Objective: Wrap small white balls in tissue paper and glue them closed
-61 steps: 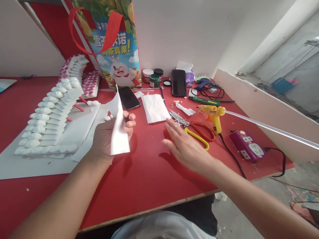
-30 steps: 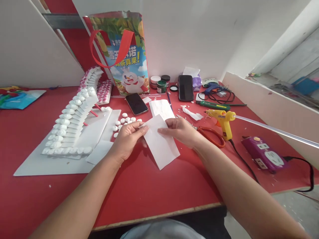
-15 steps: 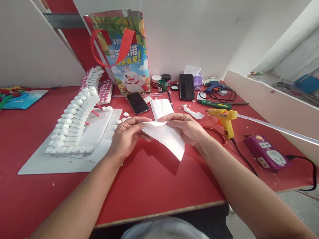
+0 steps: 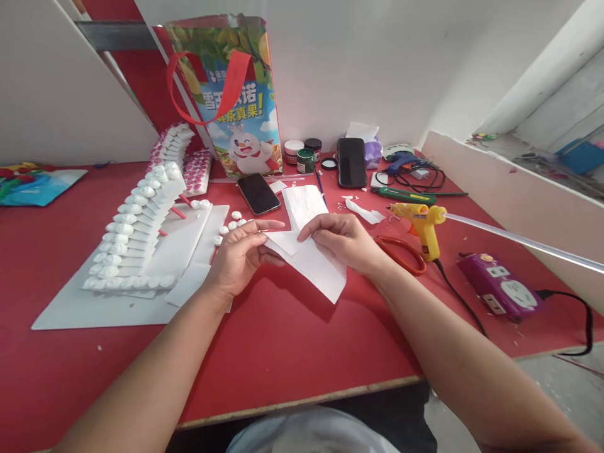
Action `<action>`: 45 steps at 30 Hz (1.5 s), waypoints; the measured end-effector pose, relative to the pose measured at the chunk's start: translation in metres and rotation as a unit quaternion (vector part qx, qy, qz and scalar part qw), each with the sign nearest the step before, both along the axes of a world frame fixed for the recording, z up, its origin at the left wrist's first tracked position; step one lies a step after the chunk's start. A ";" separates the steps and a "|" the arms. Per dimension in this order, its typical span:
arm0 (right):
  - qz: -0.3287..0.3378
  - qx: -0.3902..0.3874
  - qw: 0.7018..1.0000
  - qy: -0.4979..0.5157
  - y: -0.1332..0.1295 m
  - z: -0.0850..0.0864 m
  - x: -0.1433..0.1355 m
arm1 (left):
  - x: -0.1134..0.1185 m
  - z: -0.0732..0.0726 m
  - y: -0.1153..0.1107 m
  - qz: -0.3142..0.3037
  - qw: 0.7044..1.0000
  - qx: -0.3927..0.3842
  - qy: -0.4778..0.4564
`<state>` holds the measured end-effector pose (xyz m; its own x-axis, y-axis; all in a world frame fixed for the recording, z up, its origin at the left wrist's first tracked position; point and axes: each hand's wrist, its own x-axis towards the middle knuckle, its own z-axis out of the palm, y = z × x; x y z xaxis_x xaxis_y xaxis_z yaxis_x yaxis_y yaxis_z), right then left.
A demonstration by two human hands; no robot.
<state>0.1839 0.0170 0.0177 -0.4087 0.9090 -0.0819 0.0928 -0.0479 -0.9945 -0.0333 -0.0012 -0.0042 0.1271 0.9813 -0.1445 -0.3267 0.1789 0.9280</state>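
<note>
A thin white sheet of paper (image 4: 318, 270) is held above the red table between both hands, one edge folded over into a flap. My left hand (image 4: 243, 255) pinches its left corner between thumb and fingers. With thumb and forefinger, my right hand (image 4: 337, 239) grips the upper edge at the fold. Just behind the hands lies a stack of white paper (image 4: 304, 202). Left of them, small white paper rosettes (image 4: 231, 226) lie on the table, partly hidden by my left hand. A curved structure of white rosettes and folded strips (image 4: 136, 226) rests on a white board (image 4: 61, 308).
At right are a yellow glue gun (image 4: 422, 226) with a long glue stick, red-handled scissors (image 4: 403, 251) and a purple power socket (image 4: 500, 286). Behind stand a gift bag (image 4: 245, 126), paint jars (image 4: 306, 160) and two phones, one black (image 4: 352, 163), one lying flat (image 4: 258, 194).
The paper's upper edge has been folded over toward me into a flap. My right thumb and forefinger have closed on the fold, and the right hand is more curled.
</note>
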 end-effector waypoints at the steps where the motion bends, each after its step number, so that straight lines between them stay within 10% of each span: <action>1: 0.001 0.009 1.000 -0.012 0.000 0.001 0.000 | -0.001 0.000 0.000 -0.008 1.000 -0.002 -0.005; 25: 0.140 0.074 0.987 -0.026 0.001 -0.003 0.005 | 0.003 -0.006 -0.002 -0.003 0.995 0.011 0.096; 34: 0.069 0.073 0.992 -0.077 0.002 -0.005 0.004 | 0.003 -0.005 -0.004 -0.084 0.994 0.023 0.062; 45: 0.072 -0.010 0.996 0.046 0.000 -0.003 0.004 | 0.003 -0.005 -0.003 -0.019 0.997 0.037 0.065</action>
